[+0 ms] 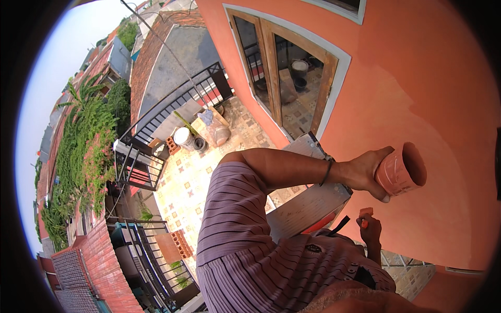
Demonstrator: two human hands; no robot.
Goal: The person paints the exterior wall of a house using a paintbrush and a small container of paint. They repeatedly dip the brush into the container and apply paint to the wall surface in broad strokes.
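Orange-smeared, the paint cup (pixel 401 171) sits gripped in the left hand (pixel 365 175), tilted with its mouth toward the orange wall (pixel 443 94). Just below it, the right hand (pixel 370 229) pinches a small orange-tipped tool (pixel 366 212), fingers clenched, nearer the wall's lower edge.
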